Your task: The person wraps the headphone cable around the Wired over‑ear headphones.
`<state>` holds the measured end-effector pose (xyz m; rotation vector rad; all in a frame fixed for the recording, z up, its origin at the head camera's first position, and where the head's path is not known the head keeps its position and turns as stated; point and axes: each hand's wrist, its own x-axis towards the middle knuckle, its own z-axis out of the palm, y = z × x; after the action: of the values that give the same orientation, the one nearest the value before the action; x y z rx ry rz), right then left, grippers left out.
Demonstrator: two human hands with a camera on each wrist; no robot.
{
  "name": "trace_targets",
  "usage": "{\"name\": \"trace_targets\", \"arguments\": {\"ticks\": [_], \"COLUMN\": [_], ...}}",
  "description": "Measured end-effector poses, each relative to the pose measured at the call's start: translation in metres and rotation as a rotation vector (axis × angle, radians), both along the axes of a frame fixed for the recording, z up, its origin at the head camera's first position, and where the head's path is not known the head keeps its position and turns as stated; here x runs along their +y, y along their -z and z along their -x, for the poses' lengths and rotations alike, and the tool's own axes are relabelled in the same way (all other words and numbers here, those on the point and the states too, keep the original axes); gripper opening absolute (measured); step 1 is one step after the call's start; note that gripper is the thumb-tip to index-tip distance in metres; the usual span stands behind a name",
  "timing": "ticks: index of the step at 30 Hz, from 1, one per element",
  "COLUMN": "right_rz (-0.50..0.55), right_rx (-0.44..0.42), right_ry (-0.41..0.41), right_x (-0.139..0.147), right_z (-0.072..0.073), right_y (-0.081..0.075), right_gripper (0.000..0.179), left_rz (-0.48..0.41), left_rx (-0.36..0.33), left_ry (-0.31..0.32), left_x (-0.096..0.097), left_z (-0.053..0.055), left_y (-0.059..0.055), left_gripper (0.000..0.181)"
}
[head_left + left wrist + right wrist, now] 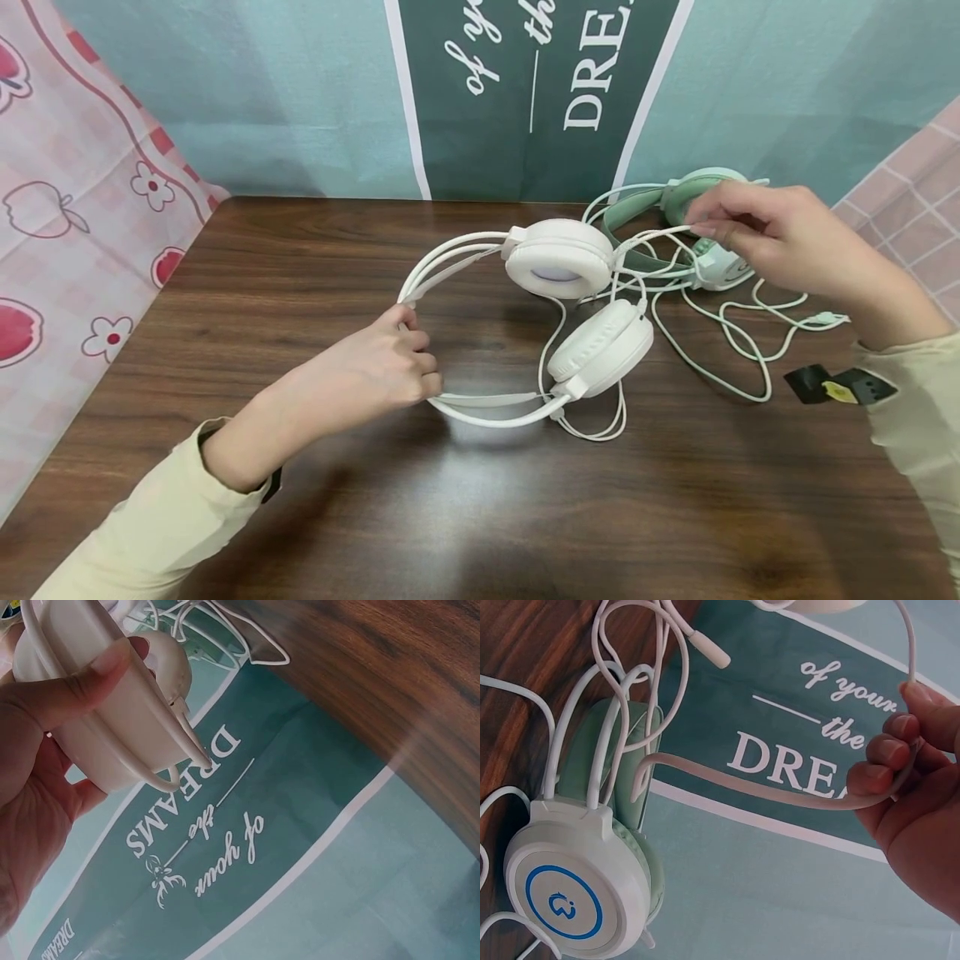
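My left hand (pixel 386 358) grips the headband of a pair of white headphones (pixel 558 258), and the two ear cups point to the right. In the left wrist view the thumb presses across the wide white headband (pixel 112 735). My right hand (pixel 772 233) pinches a white cable (pixel 780 796) between thumb and fingers, higher up and to the right of the ear cups. Below that hand lies a pair of green and white headphones (pixel 720 258) at the table's back right. The white cable hangs in loops over these green headphones in the right wrist view.
A pale cable (pixel 750 367) with a plug (pixel 825 319) snakes over the brown wooden table (pixel 300 267) on the right. Behind the table hangs a teal cloth (pixel 300 100) with lettering. Patterned pink cloth (pixel 82 217) stands at the left, pink tile pattern (pixel 915 200) at the right.
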<state>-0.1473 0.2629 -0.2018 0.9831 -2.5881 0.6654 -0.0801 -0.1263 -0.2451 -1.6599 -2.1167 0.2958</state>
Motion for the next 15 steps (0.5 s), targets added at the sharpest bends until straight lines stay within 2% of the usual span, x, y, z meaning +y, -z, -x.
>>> {"name": "trace_targets", "arguments": {"ticks": [5, 8, 15], "right_rz": [-0.013, -0.035, -0.12], "right_rx": [0.003, -0.006, -0.069], "right_ry": [-0.063, -0.073, -0.106], "right_x": [0.004, 0.005, 0.005], "right_z": [0.006, 0.009, 0.011], "right_y": [0.004, 0.007, 0.012], "right_gripper": [0.026, 0.028, 0.031], "left_rz": [0.02, 0.042, 0.064], "left_rx": [0.014, 0.039, 0.034], "left_ry": [0.016, 0.033, 0.057], "left_x": [0.001, 0.002, 0.006], "left_z": [-0.001, -0.001, -0.002], "left_y": [0.0, 0.001, 0.001], "left_gripper": [0.026, 0.026, 0.025]}}
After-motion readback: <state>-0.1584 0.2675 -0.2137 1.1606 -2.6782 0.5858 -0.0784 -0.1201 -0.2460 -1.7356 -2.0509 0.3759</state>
